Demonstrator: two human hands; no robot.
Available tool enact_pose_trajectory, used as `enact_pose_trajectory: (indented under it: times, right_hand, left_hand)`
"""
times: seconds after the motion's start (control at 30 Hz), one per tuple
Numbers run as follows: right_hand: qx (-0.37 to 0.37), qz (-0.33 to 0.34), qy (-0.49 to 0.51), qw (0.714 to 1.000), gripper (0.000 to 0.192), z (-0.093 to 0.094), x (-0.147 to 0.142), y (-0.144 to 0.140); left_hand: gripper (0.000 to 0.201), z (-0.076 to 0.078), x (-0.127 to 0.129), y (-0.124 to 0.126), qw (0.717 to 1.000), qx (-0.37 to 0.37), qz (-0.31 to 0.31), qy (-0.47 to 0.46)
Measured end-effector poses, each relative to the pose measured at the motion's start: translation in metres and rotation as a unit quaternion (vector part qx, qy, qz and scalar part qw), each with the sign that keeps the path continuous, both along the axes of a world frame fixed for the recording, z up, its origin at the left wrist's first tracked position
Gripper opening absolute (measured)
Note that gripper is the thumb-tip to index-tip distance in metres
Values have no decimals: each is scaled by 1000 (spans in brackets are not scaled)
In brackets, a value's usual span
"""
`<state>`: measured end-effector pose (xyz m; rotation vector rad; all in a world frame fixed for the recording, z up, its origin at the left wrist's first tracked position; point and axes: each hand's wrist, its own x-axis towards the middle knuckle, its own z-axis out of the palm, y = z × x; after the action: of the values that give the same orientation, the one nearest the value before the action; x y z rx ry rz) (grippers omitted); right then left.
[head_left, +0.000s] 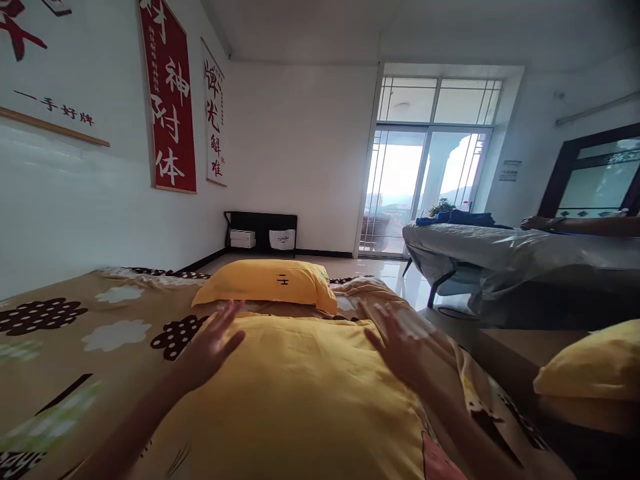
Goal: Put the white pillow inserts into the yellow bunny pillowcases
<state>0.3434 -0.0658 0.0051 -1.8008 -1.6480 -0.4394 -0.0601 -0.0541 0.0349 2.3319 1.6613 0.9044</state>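
My left hand (pixel 210 347) lies flat with its fingers spread on the left part of a large yellow pillow (pixel 295 393) in front of me. On the right part of the same pillow rests my right hand (pixel 400 343), also flat and open. Both hands are slightly blurred. The pillow lies on a bed covered by a tan sheet (pixel 85 333) with dark and white cloud shapes. A second yellow pillow (pixel 270 283) sits just beyond my fingertips at the head of the bed. Neither hand grips anything.
Red and white banners hang on the left wall (pixel 170 100). A plastic-covered table (pixel 500 250) stands at the right, with another person's arm (pixel 575 225) over it. A third yellow pillow (pixel 595 367) lies at the lower right. A glass balcony door (pixel 425 187) is at the back.
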Motion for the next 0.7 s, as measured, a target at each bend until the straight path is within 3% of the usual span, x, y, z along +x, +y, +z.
enact_pose_trajectory:
  times: [0.07,0.17,0.3,0.37,0.5,0.63,0.7]
  right_hand:
    - [-101,47,29,993,63,-45,-19,16]
    - [-224,106,67,966,61,-95,-25,29]
    - [-243,87,55,964,60,-138,4,34]
    - [-226,57,35,972,58,-150,23,33]
    - [-228,0,37,973,63,-175,63,18]
    - [-259,-8,1,966,59,-203,110,-8]
    - [-237,-10,-25,971,53,-199,121,-18]
  left_hand:
    - [71,-20,12,23,998,-31,11,61]
    - [67,-56,9,53,987,-93,40,127]
    - [60,-116,-24,73,979,-121,45,159]
    - [58,-137,-41,76,979,-109,64,162]
    - [57,-150,-64,73,979,-79,86,164]
    - [60,-149,-78,60,986,-51,147,49]
    - [59,-144,-80,52,982,-26,187,-3]
